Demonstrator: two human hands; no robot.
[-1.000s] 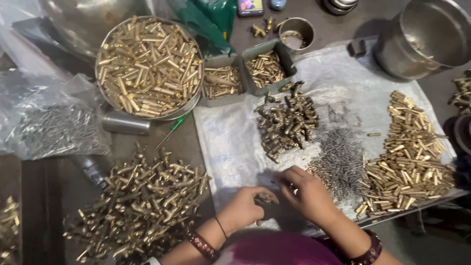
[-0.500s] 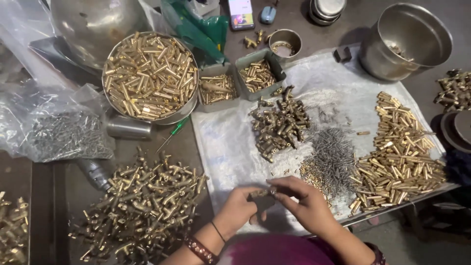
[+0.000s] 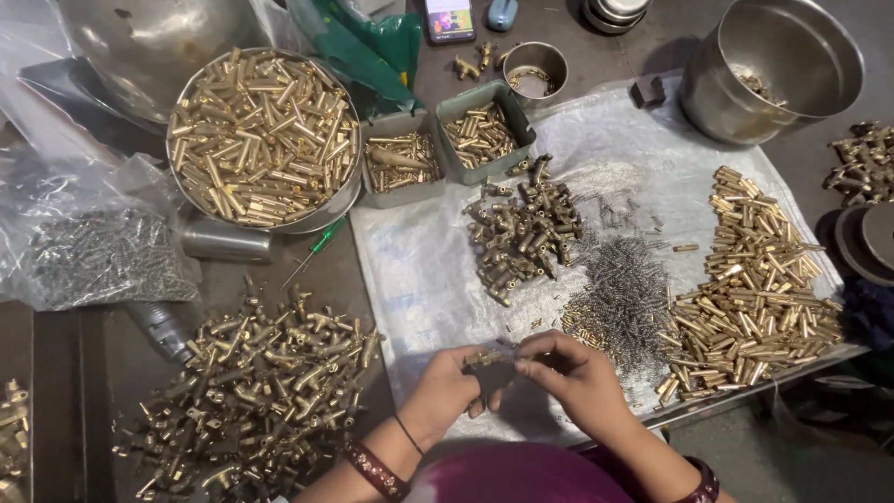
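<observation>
Brass fitting (image 3: 484,357) (small, knobbly) pinched btwn left hand (image 3: 447,391) & right hand (image 3: 577,377).

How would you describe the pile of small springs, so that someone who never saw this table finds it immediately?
Start at the white plastic sheet covering the table's right half. On it, just beyond the person's right hand, lies the pile of small springs, between the dark brass fittings and the golden brass tubes. It alone is grey and wiry; its neighbours are brass-coloured.
</observation>
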